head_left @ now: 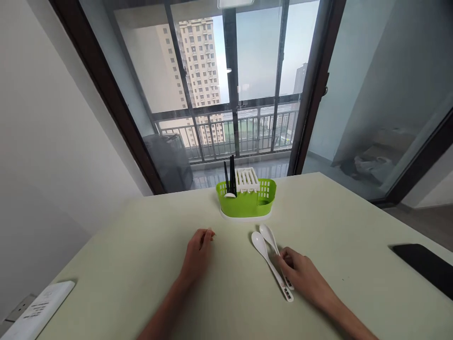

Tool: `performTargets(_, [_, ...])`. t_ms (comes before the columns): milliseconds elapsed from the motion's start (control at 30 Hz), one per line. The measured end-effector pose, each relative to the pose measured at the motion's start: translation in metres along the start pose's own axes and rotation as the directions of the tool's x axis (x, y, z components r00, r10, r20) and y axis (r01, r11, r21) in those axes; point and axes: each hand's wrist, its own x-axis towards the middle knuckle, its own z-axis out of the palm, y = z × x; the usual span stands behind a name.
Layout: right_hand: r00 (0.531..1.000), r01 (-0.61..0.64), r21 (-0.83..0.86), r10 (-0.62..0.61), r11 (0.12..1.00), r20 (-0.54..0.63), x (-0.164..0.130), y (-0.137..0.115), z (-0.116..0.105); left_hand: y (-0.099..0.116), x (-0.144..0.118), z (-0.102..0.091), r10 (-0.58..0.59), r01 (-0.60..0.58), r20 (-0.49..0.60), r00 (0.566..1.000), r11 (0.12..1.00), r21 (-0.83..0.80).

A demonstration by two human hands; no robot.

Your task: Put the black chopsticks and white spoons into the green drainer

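Two white spoons lie side by side on the table, bowls toward the far side and handles toward me. My right hand (pixel 297 271) is closed, with thumb and forefinger at the handle of the right spoon (pixel 268 234), covering part of it. Just left of that, the other spoon (pixel 260 244) lies with its patterned handle end near my right wrist. My left hand (pixel 200 248) rests on the table with its fingers curled together, and nothing shows in it. Beyond both hands stands a green utensil holder (pixel 239 206) on a white base.
Black chopsticks (pixel 231 174) and a white spoon-like piece stand in the holder's left part; a white slotted piece (pixel 247 179) is at its middle. A black flat object (pixel 426 267) lies at the right edge, a white power strip-like box (pixel 49 307) at the left. Glass doors stand behind the table.
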Motion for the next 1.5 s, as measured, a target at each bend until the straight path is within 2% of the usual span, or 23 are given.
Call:
performTargets(133, [0.999, 0.05, 0.212, -0.05, 0.976, -0.004, -0.013, -0.001, -0.005, 0.017, -0.005, 0.008, 0.026, -0.027, 0.06, 0.998, 1.0, 0.004])
performTargets(267, [0.983, 0.139, 0.321, -0.17, 0.937, 0.07, -0.031, -0.012, -0.008, 0.063, -0.011, 0.021, 0.042, -0.025, 0.226, 0.973, 0.997, -0.077])
performTargets(367, [0.959, 0.144, 0.383, -0.224, 0.913, 0.173, -0.043, -0.023, -0.01, 0.104, -0.014, 0.023, 0.083, -0.031, 0.408, 0.909, 0.991, -0.133])
performTargets(467, [0.935, 0.119, 0.42, -0.243, 0.9, 0.257, -0.053, -0.032, -0.015, 0.133, -0.017, 0.014, 0.077, -0.012, 0.576, 0.814, 0.993, -0.117])
performTargets(533, [0.923, 0.11, 0.448, -0.259, 0.887, 0.286, -0.059, -0.036, -0.019, 0.145, -0.021, 0.005, 0.054, 0.011, 0.635, 0.771, 0.995, -0.097])
performTargets(600, [0.911, 0.111, 0.475, -0.28, 0.873, 0.302, -0.064, -0.037, -0.023, 0.152, -0.022, -0.009, 0.028, 0.019, 0.644, 0.764, 0.998, -0.067])
performTargets(667, [0.904, 0.116, 0.511, -0.303, 0.852, 0.3, -0.065, -0.034, -0.025, 0.155, -0.021, -0.027, 0.007, 0.011, 0.607, 0.795, 1.0, -0.026])
performTargets(733, [0.906, 0.116, 0.548, -0.314, 0.829, 0.283, -0.063, -0.026, -0.027, 0.159, -0.015, -0.05, 0.013, -0.022, 0.512, 0.859, 1.0, 0.011])
performTargets(833, [0.945, 0.084, 0.521, -0.235, 0.849, 0.229, -0.055, -0.006, -0.029, 0.167, -0.002, -0.089, 0.089, -0.114, 0.228, 0.97, 0.989, 0.099])
performTargets(867, [0.962, 0.074, 0.485, -0.19, 0.871, 0.194, -0.052, 0.003, -0.03, 0.17, 0.003, -0.101, 0.121, -0.135, 0.11, 0.987, 0.981, 0.139])
performTargets(933, [0.989, 0.061, 0.407, -0.109, 0.911, 0.095, -0.049, 0.02, -0.029, 0.176, 0.014, -0.118, 0.181, -0.155, -0.108, 0.978, 0.965, 0.211])
performTargets(1000, [0.998, 0.061, 0.356, -0.06, 0.932, -0.012, -0.048, 0.034, -0.027, 0.177, 0.026, -0.124, 0.234, -0.165, -0.261, 0.936, 0.951, 0.262])
performTargets(1067, [0.996, 0.071, 0.329, -0.049, 0.941, -0.076, -0.049, 0.044, -0.023, 0.172, 0.042, -0.12, 0.285, -0.187, -0.322, 0.903, 0.934, 0.303])
performTargets(1100, [0.995, 0.083, 0.318, -0.059, 0.944, -0.086, -0.05, 0.048, -0.021, 0.167, 0.052, -0.115, 0.313, -0.207, -0.317, 0.895, 0.922, 0.326])
performTargets(1167, [0.992, 0.111, 0.289, -0.09, 0.951, -0.084, -0.051, 0.052, -0.017, 0.153, 0.072, -0.102, 0.373, -0.257, -0.256, 0.892, 0.884, 0.39])
performTargets(1300, [0.991, 0.127, 0.228, -0.111, 0.965, -0.079, -0.051, 0.054, -0.015, 0.119, 0.105, -0.078, 0.5, -0.412, -0.045, 0.865, 0.758, 0.505])
performTargets(1400, [0.99, 0.124, 0.215, -0.107, 0.969, -0.086, -0.051, 0.053, -0.015, 0.102, 0.114, -0.066, 0.525, -0.504, 0.125, 0.842, 0.682, 0.531])
performTargets(1500, [0.988, 0.115, 0.23, -0.088, 0.966, -0.125, -0.054, 0.048, -0.014, 0.095, 0.116, -0.056, 0.514, -0.558, 0.25, 0.82, 0.624, 0.548])
